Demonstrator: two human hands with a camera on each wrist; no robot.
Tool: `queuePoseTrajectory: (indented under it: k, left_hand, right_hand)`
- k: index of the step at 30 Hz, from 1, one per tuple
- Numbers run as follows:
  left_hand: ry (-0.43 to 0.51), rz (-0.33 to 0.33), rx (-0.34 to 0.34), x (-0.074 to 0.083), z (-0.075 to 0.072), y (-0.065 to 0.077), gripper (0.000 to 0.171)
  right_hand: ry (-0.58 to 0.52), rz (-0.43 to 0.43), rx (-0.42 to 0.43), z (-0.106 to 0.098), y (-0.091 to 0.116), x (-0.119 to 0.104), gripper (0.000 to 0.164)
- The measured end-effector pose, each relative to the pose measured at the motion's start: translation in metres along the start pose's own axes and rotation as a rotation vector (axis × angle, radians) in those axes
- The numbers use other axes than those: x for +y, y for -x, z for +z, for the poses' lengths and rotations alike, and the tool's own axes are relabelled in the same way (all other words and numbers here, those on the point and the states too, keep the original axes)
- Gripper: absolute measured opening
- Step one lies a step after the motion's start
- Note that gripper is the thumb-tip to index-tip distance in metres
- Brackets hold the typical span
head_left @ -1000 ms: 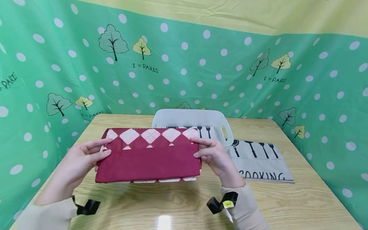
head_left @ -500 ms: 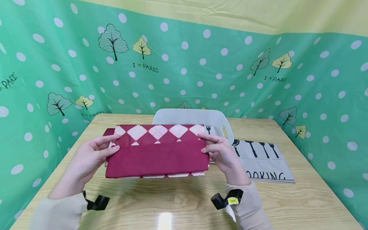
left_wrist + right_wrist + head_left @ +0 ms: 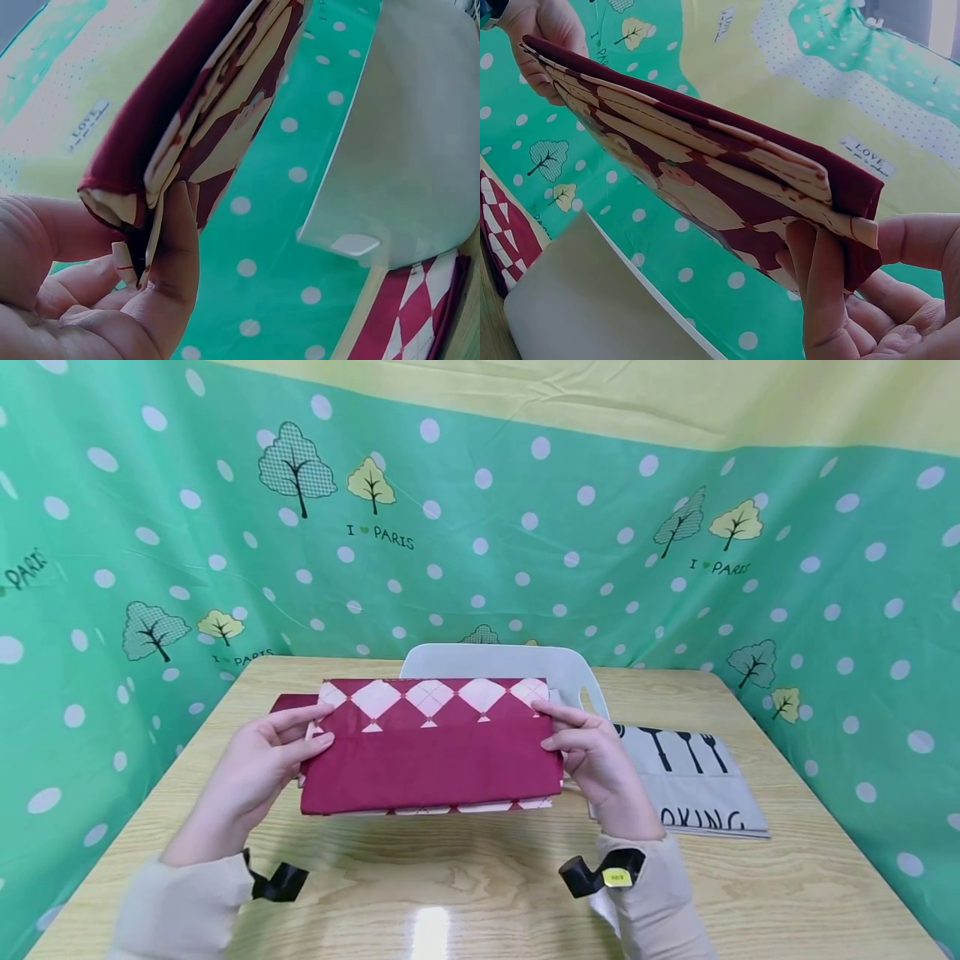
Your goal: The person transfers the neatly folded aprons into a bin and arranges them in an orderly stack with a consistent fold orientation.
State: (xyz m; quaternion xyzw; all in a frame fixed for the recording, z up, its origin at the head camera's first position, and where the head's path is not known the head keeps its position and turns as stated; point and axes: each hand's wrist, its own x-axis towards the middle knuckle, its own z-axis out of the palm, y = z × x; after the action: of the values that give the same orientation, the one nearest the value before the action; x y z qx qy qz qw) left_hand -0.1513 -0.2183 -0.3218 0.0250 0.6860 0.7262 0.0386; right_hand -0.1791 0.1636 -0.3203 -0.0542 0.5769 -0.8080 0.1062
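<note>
A folded dark red cloth (image 3: pixel 431 764) with a band of pale diamonds hangs level above the table, raised in both hands. My left hand (image 3: pixel 262 764) pinches its left end, thumb in front and fingers behind. The right hand (image 3: pixel 603 768) pinches the opposite end in the same way. From the left wrist, the cloth's stacked layers (image 3: pixel 217 105) show edge-on between thumb and fingers. In the right wrist view the diamond-patterned underside (image 3: pixel 682 180) faces the camera. Behind the held cloth stands a white bin (image 3: pixel 495 662), its lower front hidden.
Right of the bin lies a folded grey cloth (image 3: pixel 701 785) printed with utensils and lettering, partly covered by the right arm. Another red diamond-patterned cloth (image 3: pixel 416 307) lies on the table left of the bin. A green dotted curtain (image 3: pixel 480 568) hangs behind the wooden table (image 3: pixel 450 877).
Both hands have carried the red cloth to the right and slightly up, bringing it in front of the bin. More of the other red cloth shows on the left.
</note>
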Motion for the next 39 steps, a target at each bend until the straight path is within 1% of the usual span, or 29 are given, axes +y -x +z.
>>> queuePoseTrajectory:
  k: [8,11,14,17,22,26,32,39]
  left_hand:
    - [-0.027,-0.026,0.017,0.001,0.008,-0.004,0.039]
    - [-0.019,-0.02,0.014,0.001,0.011,-0.005,0.037]
    - [-0.02,-0.015,0.027,0.001,0.015,-0.006,0.033]
    - [-0.025,-0.018,0.042,0.001,0.018,-0.008,0.033]
    - [-0.059,-0.032,0.048,0.003,0.023,-0.011,0.045]
    - [-0.094,-0.038,0.046,0.006,0.026,-0.013,0.056]
    - [-0.139,-0.05,0.068,0.01,0.033,-0.017,0.06]
    - [-0.122,-0.064,0.063,0.015,0.037,-0.022,0.062]
  right_hand:
    - [-0.009,-0.031,-0.029,-0.008,0.0,-0.002,0.055]
    - [-0.018,-0.027,-0.024,-0.011,0.0,-0.002,0.054]
    - [-0.025,-0.019,-0.02,-0.014,0.0,-0.003,0.054]
    - [-0.025,-0.011,-0.021,-0.016,0.0,-0.005,0.053]
    - [-0.004,-0.006,-0.01,-0.02,0.0,-0.007,0.052]
    - [0.01,-0.024,-0.017,-0.024,-0.001,-0.009,0.051]
    - [0.024,-0.034,-0.031,-0.027,-0.002,-0.013,0.05]
    - [0.033,-0.026,-0.027,-0.029,-0.004,-0.02,0.048]
